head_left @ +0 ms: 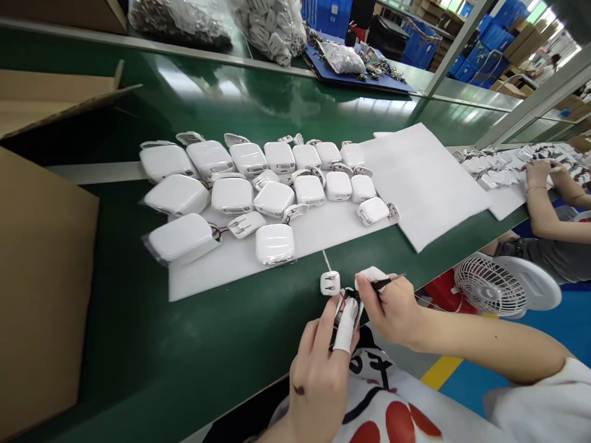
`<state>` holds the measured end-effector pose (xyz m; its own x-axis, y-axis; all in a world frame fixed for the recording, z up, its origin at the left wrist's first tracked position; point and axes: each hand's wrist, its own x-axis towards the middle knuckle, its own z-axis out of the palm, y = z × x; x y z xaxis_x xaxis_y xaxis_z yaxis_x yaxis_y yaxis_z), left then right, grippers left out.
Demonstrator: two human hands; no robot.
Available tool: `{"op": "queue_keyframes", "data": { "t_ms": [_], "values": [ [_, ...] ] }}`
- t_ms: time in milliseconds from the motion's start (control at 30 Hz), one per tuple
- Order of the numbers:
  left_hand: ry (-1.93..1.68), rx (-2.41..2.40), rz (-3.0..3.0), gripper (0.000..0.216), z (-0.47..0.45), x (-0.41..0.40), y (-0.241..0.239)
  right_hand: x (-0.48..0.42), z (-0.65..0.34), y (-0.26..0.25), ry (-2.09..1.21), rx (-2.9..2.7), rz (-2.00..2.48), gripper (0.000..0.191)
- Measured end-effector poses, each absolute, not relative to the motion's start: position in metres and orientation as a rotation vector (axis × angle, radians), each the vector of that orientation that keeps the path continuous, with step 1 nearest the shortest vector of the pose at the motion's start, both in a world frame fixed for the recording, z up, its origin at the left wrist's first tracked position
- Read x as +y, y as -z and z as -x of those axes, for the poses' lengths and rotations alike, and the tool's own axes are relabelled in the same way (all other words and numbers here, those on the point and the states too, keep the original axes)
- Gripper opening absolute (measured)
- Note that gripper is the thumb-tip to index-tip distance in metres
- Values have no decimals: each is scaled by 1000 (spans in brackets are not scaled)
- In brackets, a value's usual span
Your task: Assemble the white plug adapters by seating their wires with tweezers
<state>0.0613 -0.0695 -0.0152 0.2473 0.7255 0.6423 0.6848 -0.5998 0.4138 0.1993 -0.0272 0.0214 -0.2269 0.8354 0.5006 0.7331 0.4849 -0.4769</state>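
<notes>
My left hand [323,369] is closed around an opened white charger housing [359,312], with a white cover on one finger. Dark parts and a red wire show inside the housing. In my right hand [394,314] is a slim dark tool [384,282] that looks like tweezers; its working end is hidden by the fingers. A white shell piece [370,275] shows just behind the right thumb. Beside the left fingertips, a small white plug piece [330,283] with two prongs sits at the housing, and a thin pale strip extends behind it.
Several white chargers [232,195] lie in rows on a white foam sheet [323,231]. Another foam sheet [425,184] lies right of them. A cardboard box [41,283] stands left on the green table [184,363]. At right are a co-worker's hands [540,172] and a white fan [489,286].
</notes>
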Motion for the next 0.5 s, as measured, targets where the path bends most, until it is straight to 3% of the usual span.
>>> {"op": "queue_keyframes", "data": {
  "t_ms": [100,333,500],
  "values": [
    [-1406,1324,-2422,38,-62,-70,19,-34,-197,-17,-214,-1968,1364,41],
    [-1539,1418,-2349,87,-64,-66,28,-19,-201,-50,-343,-2022,1249,39],
    [-1522,1455,-2311,93,-66,-66,27,-15,-208,-56,-451,-2128,1095,35]
  ]
}}
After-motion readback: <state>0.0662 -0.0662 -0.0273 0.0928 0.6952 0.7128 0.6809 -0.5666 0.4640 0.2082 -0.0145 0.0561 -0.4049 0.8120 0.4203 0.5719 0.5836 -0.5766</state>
